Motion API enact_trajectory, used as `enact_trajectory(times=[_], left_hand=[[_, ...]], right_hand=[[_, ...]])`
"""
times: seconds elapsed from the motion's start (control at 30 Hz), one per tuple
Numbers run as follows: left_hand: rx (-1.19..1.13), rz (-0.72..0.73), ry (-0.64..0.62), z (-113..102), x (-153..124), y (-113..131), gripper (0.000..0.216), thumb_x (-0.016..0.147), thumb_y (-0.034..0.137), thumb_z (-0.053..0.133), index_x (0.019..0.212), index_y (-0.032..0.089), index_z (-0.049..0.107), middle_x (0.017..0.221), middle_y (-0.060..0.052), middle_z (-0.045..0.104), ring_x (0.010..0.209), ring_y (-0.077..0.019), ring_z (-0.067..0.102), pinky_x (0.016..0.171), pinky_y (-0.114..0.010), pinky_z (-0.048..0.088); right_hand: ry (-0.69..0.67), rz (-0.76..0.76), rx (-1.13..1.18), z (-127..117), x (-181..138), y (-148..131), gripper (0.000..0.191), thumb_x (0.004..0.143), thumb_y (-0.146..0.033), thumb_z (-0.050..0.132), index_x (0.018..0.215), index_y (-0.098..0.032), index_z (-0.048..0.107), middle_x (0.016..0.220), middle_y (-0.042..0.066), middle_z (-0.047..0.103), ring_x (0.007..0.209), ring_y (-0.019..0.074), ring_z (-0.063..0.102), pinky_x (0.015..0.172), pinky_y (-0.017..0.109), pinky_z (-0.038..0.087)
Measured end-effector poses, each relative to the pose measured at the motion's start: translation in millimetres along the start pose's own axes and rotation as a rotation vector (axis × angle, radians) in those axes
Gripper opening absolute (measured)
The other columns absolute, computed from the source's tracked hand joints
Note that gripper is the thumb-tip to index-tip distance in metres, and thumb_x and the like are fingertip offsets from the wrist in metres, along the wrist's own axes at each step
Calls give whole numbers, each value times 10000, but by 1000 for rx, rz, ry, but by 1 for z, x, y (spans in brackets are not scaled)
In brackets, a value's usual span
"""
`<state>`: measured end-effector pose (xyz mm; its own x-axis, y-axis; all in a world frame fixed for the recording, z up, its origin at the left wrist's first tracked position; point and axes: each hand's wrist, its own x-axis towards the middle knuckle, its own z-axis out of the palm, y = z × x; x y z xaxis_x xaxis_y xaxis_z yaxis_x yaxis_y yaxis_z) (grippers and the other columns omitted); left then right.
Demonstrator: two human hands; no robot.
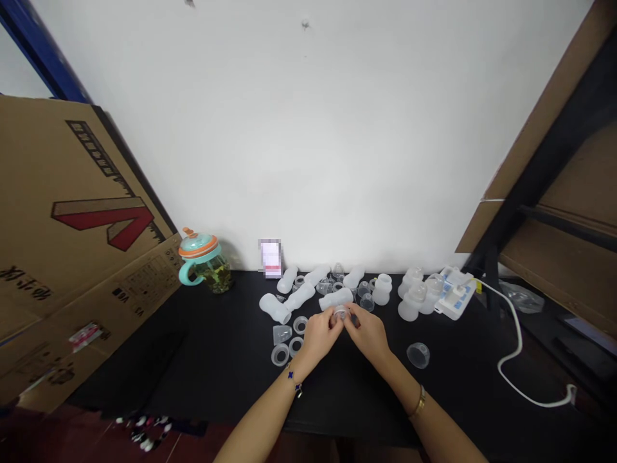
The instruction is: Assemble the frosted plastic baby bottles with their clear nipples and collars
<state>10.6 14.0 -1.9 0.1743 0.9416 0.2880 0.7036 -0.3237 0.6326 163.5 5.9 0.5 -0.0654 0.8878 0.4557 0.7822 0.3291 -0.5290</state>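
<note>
At the left, a cardboard box (96, 257) is cut off by the view's edge; some of its small print is illegible. Right of it, a lidded jug (198, 257) with a turquoise handle stands at the far side of the black surface (216, 360), with leafy matter visible inside. Next, a panel (271, 258) stands against the wall (308, 141); its content is pixelated and unreadable.

White bottles (274, 308) lie on their sides in the middle. Loose rings (279, 354) and a clear cap (282, 334) lie nearer, left of the hands. Small clear pieces between the far bottles overlap and cannot be counted.

The left hand (317, 335) and right hand (371, 334) meet at the near side of the lying bottles. The grip of each hand is closed, with fingers pinching one small clear part (341, 312) between them. The fingers cover its sides; its full shape cannot be determined. Both forearms are cut off at the near edge.

To the right, an open-necked bottle (382, 289) stands upright. Farther right are upright bottles with clear domes (409, 305), partly overlapping. A clear cup (418, 355) lies nearer. Beyond, a white cable (515, 347) crosses a white box (456, 296), hiding part of it.
</note>
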Motion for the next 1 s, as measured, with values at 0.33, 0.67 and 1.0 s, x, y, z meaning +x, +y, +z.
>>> enact_trajectory(times=[0.33, 0.67, 1.0], left_hand=[[-81, 11, 12, 2, 1, -5, 289, 922, 342, 497, 674, 198, 525, 540, 45, 456, 502, -117, 406, 546, -256, 224], [-190, -18, -7, 0, 1, -2, 267, 939, 350, 477, 732, 196, 547, 570, 40, 506, 528, -124, 450, 549, -243, 266], [-47, -34, 6, 0, 0, 1, 247, 909, 290, 522, 679, 205, 494, 559, 37, 479, 512, -126, 414, 548, -259, 224]], right_hand=[[-13, 30, 70, -2, 1, -3, 318, 930, -335, 460, 1121, -212, 684, 864, 35, 745, 577, 152, 619, 603, 251, 446], [-72, 75, 143, -2, 3, -1, 256, 940, -366, 482, 951, -213, 686, 727, 4, 681, 594, 159, 595, 580, 249, 396], [-51, 38, 96, 1, 1, 1, 202, 916, -345, 511, 882, -209, 656, 723, -3, 654, 609, 151, 585, 588, 245, 370]])
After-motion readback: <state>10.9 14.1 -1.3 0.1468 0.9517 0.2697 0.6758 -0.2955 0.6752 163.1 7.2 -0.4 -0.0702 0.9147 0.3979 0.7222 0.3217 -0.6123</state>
